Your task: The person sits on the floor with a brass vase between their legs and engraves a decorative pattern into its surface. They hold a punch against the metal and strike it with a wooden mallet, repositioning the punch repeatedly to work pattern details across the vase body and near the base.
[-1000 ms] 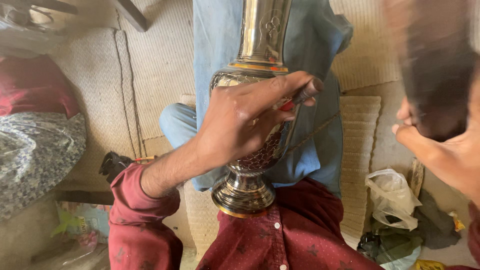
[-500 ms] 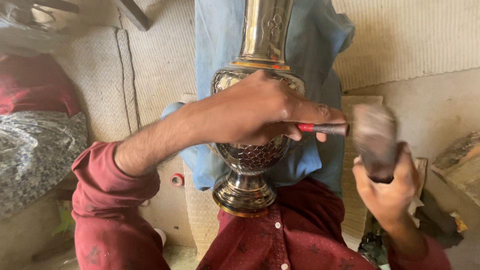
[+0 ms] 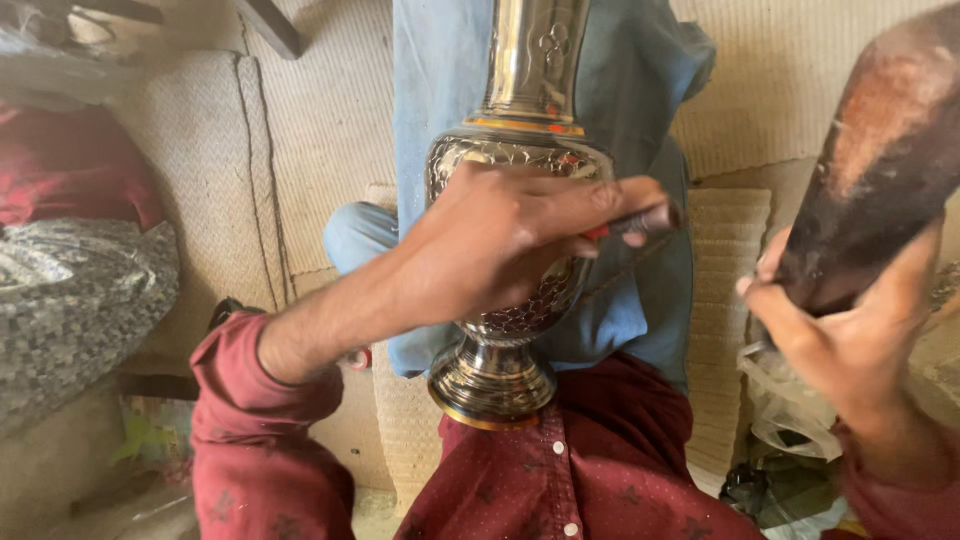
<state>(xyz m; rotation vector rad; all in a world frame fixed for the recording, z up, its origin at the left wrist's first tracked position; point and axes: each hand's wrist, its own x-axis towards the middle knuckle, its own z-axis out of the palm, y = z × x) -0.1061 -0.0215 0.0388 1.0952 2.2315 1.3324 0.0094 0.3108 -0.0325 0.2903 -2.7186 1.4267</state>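
A tall metal vase point(image 3: 520, 210) lies along the person's lap, its round foot against the dark red shirt point(image 3: 600, 470) and its slim neck running up out of the picture, so the mouth is cut off and nothing of its inside can be seen. The belly is covered in fine engraved pattern, with a thin orange band where the neck begins. Under and behind it is a blue cloth point(image 3: 640, 130) draped over the legs, and around that pale woven matting point(image 3: 310, 130) covers the floor. To the left sits a red and grey patterned bundle point(image 3: 70, 270), blurred and partly cut off by the edge. The left hand point(image 3: 500, 245) reaches across the vase's belly, fingers curled tight round a thin chisel point(image 3: 640, 220) with a red shaft, most of which is hidden under the fingers; where its tip meets the metal cannot be made out. The right hand point(image 3: 830, 340) is raised at the right edge, clenched about the handle of a dark wooden mallet point(image 3: 880, 170), whose head is blurred and runs off the top corner. Below that hand lies a crumpled clear plastic bag point(image 3: 780, 420), its contents too dim to tell.
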